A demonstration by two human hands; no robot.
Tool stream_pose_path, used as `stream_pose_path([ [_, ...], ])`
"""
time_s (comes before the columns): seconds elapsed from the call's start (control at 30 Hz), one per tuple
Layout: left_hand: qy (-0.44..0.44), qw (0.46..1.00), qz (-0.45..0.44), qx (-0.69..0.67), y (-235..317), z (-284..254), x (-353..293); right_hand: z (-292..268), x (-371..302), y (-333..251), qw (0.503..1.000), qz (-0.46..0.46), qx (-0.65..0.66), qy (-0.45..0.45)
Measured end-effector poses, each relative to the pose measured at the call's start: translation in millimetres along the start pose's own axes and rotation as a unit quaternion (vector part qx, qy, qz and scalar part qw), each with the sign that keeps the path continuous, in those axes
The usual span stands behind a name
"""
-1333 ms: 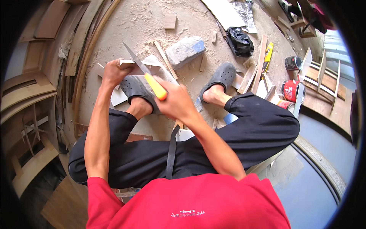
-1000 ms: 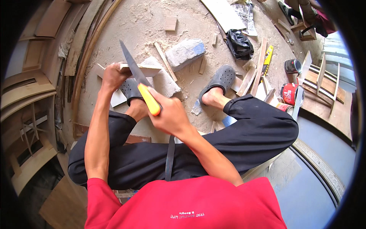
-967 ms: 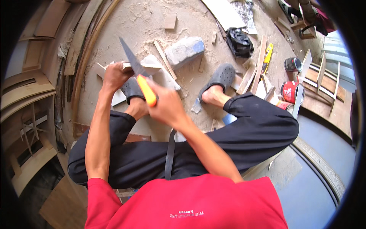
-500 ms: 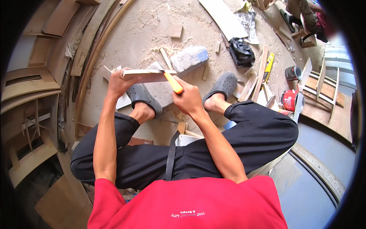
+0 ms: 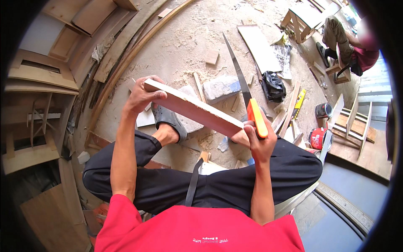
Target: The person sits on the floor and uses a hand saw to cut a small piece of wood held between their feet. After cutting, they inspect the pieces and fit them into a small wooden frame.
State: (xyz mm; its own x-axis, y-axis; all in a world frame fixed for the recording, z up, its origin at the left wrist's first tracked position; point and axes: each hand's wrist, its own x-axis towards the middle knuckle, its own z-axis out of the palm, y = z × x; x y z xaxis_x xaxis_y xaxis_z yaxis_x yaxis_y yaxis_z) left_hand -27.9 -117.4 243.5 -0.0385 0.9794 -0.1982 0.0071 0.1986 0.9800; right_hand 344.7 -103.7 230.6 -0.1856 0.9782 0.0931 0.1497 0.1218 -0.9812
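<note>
Orange-handled saw [image 5: 244,86] (in right hand [image 5: 263,145]).

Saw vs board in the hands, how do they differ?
Shape: the saw tapers to a pointed tip; the board is a straight-sided strip.
Colour: the saw has a grey blade and orange-yellow handle; the board has a pale edge and reddish-brown face.
Hold: the right hand grips the saw's handle; the left hand grips the board's left end.
Shared: both are long and held above the floor.
</note>
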Motion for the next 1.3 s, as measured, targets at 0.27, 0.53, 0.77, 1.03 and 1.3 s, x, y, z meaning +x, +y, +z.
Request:
stream_pose_path([
  [0.27, -0.051, 0.991, 0.114, -0.049, 14, 23, 6, -15, -20, -23, 0.992, 0.040, 0.118, 0.025],
  [0.53, 0.142, 0.968, 0.183, -0.095, 12, 60, 18, 2, -21, -37, 0.994, -0.015, 0.079, 0.076],
  [0.77, 0.158, 0.974, 0.084, -0.141, -16, 105, 19, 13, -24, -21, 0.995, -0.088, -0.027, 0.030],
  [1.03, 0.276, 0.957, 0.045, 0.082, -14, 105, 23, 28, -30, -12, 0.993, 0.045, 0.101, 0.032],
  [1.3, 0.467, 0.823, 0.071, 0.315, 8, 68, 7, 57, -16, -15, 0.978, 0.120, 0.172, -0.018],
])
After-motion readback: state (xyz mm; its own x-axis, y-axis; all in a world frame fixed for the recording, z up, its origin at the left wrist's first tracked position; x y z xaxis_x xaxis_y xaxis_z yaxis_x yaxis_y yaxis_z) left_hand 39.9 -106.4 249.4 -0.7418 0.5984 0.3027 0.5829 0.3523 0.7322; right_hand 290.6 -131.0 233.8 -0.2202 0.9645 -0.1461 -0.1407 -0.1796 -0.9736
